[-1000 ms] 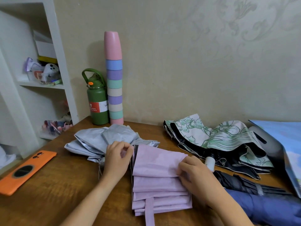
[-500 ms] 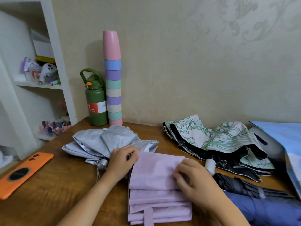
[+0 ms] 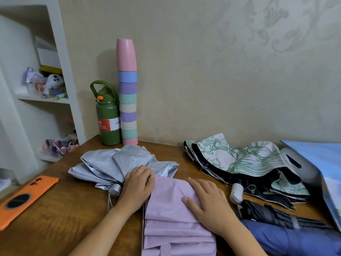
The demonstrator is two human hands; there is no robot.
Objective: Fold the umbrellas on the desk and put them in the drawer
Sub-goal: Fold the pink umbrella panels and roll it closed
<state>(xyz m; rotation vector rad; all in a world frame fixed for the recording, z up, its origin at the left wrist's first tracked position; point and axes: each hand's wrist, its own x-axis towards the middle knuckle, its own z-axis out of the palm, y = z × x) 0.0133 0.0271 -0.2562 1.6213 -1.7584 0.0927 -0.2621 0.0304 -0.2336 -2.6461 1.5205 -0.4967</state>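
A lilac umbrella (image 3: pixel 171 224) lies in flat pleats on the wooden desk (image 3: pixel 60 215) in front of me. My left hand (image 3: pixel 137 185) grips its far left corner, fingers curled over the edge of the folds. My right hand (image 3: pixel 208 202) lies flat on the top pleat and presses it down. A silver-grey umbrella (image 3: pixel 114 163) lies loose behind my left hand. To the right are a white-and-green floral umbrella (image 3: pixel 245 161) with black lining, a black rolled umbrella (image 3: pixel 273 215) and a blue one (image 3: pixel 287 239). No drawer is in view.
A green bottle (image 3: pixel 108 119) and a tall stack of pastel cups (image 3: pixel 127 93) stand by the wall. An orange phone (image 3: pixel 24 196) lies at the desk's left edge. White shelves (image 3: pixel 60 71) rise on the left. A blue sheet (image 3: pixel 321 163) covers the right corner.
My right hand has opened from a curled pinch and now lies flat on the top lilac pleat. My left hand has stayed at the left corner. The view has shifted slightly.
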